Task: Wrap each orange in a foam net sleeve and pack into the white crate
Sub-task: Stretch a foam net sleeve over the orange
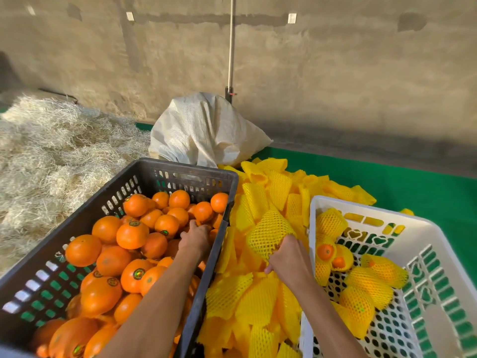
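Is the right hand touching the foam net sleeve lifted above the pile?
Touching. The head view shows the right hand with its fingers curled round the lower end of the foam net sleeve, no gap between them.

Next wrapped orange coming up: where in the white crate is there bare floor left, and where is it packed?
In the white crate, bare perforated floor shows along the near-left wall and in the far right corner. Wrapped oranges crowd the far-left corner and middle. Outside it, the pile of foam sleeves fills the gap to the black crate.

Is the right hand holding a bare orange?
No, the right hand grips an empty yellow foam net sleeve above the sleeve pile.
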Motion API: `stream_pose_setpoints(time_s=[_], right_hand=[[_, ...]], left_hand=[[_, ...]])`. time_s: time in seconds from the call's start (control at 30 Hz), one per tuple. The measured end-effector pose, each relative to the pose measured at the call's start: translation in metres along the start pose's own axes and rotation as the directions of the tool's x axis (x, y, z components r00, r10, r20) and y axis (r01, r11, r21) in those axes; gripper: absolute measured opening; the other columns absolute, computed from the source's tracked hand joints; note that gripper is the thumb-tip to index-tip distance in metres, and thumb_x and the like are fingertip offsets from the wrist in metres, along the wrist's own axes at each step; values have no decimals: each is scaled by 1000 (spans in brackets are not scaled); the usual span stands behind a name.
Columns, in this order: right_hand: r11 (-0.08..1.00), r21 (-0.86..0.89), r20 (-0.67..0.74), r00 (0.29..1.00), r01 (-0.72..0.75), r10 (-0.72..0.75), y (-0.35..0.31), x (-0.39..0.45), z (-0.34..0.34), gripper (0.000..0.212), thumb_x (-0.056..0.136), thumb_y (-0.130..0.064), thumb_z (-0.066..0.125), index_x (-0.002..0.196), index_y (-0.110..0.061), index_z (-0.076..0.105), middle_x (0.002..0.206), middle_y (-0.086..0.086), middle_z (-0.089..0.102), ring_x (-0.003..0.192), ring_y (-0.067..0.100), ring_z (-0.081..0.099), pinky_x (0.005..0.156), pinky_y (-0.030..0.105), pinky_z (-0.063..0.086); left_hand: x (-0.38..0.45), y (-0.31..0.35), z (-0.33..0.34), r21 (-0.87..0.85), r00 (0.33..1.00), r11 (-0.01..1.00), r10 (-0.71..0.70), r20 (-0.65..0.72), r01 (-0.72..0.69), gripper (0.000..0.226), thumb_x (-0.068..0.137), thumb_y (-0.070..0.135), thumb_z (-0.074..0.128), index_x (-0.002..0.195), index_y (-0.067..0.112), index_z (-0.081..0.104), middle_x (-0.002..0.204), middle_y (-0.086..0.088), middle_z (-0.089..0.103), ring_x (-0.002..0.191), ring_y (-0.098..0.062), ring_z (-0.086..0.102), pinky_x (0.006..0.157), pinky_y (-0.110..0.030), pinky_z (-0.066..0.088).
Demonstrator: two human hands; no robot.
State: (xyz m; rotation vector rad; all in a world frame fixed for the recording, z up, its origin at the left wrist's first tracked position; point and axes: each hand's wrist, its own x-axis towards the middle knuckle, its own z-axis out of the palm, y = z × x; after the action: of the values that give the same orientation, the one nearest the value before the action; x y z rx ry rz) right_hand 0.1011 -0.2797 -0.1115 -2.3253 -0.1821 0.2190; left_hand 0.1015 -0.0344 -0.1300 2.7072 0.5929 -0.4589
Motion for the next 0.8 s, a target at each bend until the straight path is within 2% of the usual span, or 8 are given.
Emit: stream_pose_setpoints(time_s=[0.1, 0.17, 0.27, 0.37, 0.5, 0.6, 0.7, 0.8], right_hand=[[999, 54, 8, 1000, -4, 3, 2, 2, -1, 21, 83, 0, 57, 63, -1, 53, 50, 1, 66, 45, 2, 64, 43, 32, 46], [985, 174, 35, 999, 16, -23, 2, 2, -3, 17, 85, -1, 57, 70, -1, 51, 56, 8, 67, 47, 11, 68, 49, 44, 51], [903, 424, 42, 994, 69, -96, -1, -1, -11, 20, 95, -2, 54, 99, -14, 70, 81, 11, 75, 56, 30, 74, 50, 45, 56], [814, 575, 49, 990, 82, -134, -8, -7, -23, 30, 97, -7, 62, 101, -35, 73, 84, 8, 77, 60, 35, 74, 51, 35, 57], [743, 669, 42, 997, 26, -72, -16, -6, -30, 20, 97, 0, 63, 105, -18, 67, 79, 11, 77, 54, 32, 72, 46, 34, 57], [725, 686, 129, 991, -56, -46, -20, -4, -32, 22, 102, 1, 53, 99, -19, 62, 71, 6, 76, 50, 26, 71, 44, 28, 55], [706, 689, 221, 975, -163, 10, -21, 0, -37, 25, 107, -2, 44, 95, -17, 59, 70, 4, 73, 47, 22, 70, 43, 27, 56], [721, 670, 186, 980, -174, 63, -20, 0, -37, 22, 108, -5, 44, 98, -17, 59, 79, 5, 72, 48, 24, 70, 43, 27, 55]], left_hand=[[-4, 5, -15, -50, 997, 998, -39, -71, 36, 38, 106, 15, 50, 144, 13, 48, 159, -20, 22, 134, -52, 41, 112, -53, 41], [-6, 10, -30, -136, 966, 991, -18, -257, -18, 41, 103, 14, 54, 143, 11, 49, 151, -20, 32, 124, -50, 49, 104, -53, 47], [-18, 24, -49, -294, 802, 918, 41, -596, -266, 48, 94, 20, 67, 139, 11, 52, 138, -17, 44, 115, -39, 55, 92, -47, 51], [-31, 41, -61, -360, 690, 801, 89, -718, -478, 59, 90, 39, 74, 139, 17, 50, 133, -2, 49, 110, -16, 52, 85, -30, 46], [-43, 70, -56, -660, 838, 531, 212, -503, -531, 67, 85, 49, 80, 140, 23, 55, 129, 7, 60, 111, -8, 61, 88, -27, 58], [-50, 88, -38, -773, 898, 461, 280, -339, -436, 56, 84, 44, 81, 129, 19, 59, 125, 4, 64, 113, -10, 63, 82, -19, 55], [-52, 94, -30, -908, 934, 302, 295, -199, -289, 45, 87, 34, 81, 121, 14, 61, 123, -14, 68, 108, -38, 69, 88, -52, 59], [-49, 90, -31, -925, 910, 233, 358, -207, -302, 38, 88, 27, 81, 122, 18, 66, 121, -13, 72, 110, -42, 68, 93, -61, 54]])
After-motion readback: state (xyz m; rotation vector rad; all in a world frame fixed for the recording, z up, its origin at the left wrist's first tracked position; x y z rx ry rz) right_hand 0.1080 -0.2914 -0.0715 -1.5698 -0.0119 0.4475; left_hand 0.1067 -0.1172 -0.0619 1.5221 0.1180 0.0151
